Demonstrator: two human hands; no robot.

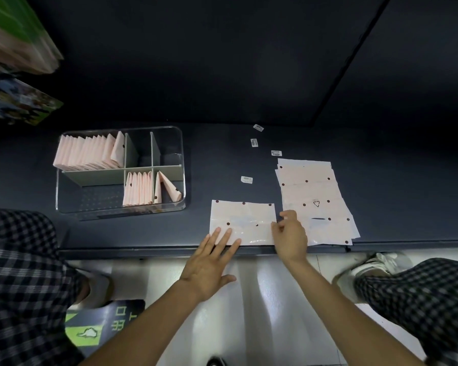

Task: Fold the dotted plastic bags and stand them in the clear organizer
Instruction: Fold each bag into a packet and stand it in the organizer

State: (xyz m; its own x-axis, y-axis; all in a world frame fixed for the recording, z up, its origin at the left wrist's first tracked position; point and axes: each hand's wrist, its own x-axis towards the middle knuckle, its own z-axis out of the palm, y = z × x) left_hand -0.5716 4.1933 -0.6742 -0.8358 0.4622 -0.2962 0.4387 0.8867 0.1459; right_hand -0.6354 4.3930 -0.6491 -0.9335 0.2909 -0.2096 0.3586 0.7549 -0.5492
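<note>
Dotted plastic bag (242,223): thin, limp, slippery; pinned flat by left hand's (209,262) spread fingers, right edge pinched by right hand (290,236), best lifted there.

A dark navy shelf (148,233) runs across the view beneath a dark back wall (196,62). Below the shelf's front edge lies glossy pale floor (262,299).

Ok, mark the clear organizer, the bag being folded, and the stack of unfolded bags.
clear organizer (61,196), head view, on its bare front-left wall.
bag being folded (242,216), head view, on the middle of the sheet between the hands.
stack of unfolded bags (311,190), head view, on the top bag's middle.
</note>
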